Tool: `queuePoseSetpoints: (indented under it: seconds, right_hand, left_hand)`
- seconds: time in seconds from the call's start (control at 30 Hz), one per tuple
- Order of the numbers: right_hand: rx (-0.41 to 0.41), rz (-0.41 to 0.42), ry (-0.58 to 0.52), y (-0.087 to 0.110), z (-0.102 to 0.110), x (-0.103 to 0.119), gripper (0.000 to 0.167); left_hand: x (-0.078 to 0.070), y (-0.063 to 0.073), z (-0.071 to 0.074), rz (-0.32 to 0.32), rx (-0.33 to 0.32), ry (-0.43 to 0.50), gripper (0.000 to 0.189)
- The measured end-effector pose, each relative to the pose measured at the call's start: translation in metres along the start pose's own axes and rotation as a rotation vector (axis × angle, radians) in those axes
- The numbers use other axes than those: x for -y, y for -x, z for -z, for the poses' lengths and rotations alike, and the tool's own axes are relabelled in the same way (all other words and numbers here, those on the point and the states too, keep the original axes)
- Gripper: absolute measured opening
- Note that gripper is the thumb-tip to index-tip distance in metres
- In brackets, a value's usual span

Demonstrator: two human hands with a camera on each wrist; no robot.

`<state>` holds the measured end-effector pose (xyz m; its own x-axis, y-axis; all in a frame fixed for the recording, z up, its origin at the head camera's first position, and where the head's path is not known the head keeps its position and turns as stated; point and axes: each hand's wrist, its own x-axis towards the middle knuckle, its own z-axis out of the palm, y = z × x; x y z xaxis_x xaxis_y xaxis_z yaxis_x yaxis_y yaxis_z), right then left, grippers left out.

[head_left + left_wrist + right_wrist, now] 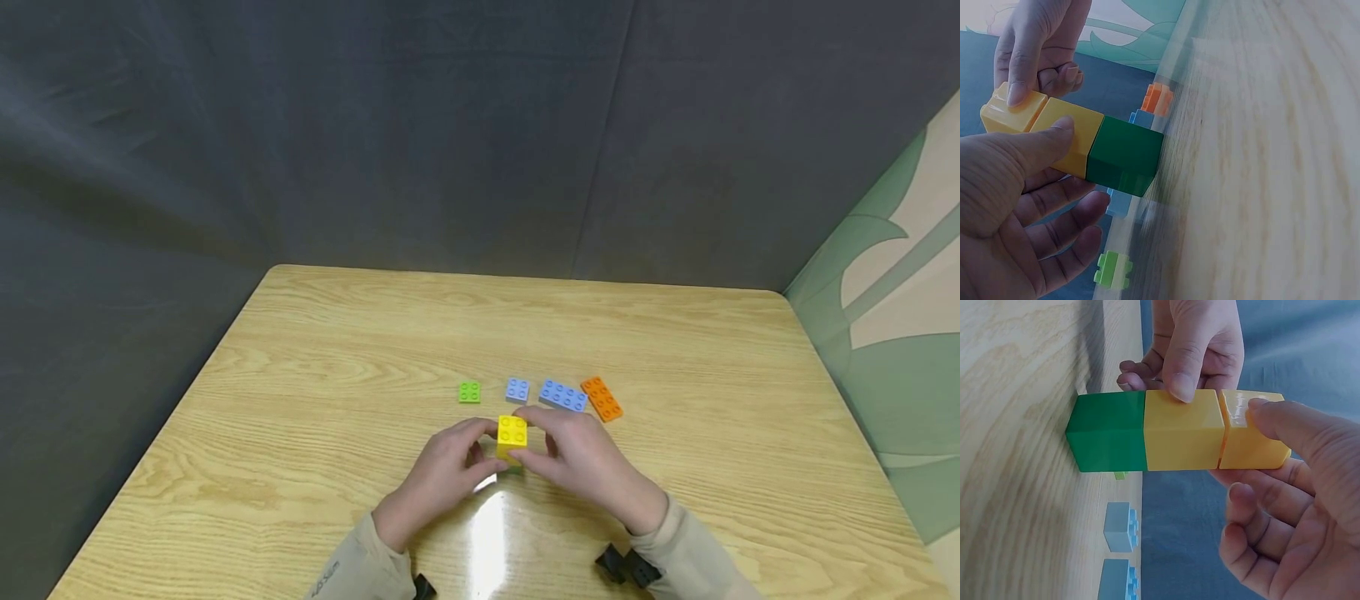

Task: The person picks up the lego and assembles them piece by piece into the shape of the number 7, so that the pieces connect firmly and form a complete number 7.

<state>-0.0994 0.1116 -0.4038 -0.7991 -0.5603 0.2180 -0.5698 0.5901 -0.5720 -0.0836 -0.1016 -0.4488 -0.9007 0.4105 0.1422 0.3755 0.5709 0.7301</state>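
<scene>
- While the left hand (450, 462) pinches the middle yellow block (1184, 431), the right hand (581, 454) pinches the top yellow block (512, 432).
- Between them, the three-block stack (1079, 134) points upward, long axis near vertical, studs on top, green block (1125, 156) lowest; a thin seam parts the two yellows.
- Just beyond, left to right, lie a light green brick (469, 392), a small blue brick (517, 390), a long blue brick (563, 396) and an orange brick (602, 399).
- Wood-grain table (300, 375) beneath, glossy near the hands.
- Dark cloth (450, 150) hangs behind; a leaf-patterned panel (900, 400) stands at right.
</scene>
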Motion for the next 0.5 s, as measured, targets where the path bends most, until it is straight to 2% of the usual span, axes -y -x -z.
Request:
queuePoseSetpoints:
  seconds: [0.5]
  right_hand:
    - [0.004, 0.005, 0.058, -0.0006, 0.0016, 0.0022, 0.038]
  left_hand:
    - [-0.002, 0.0006, 0.0007, -0.001, 0.0, -0.001, 0.037]
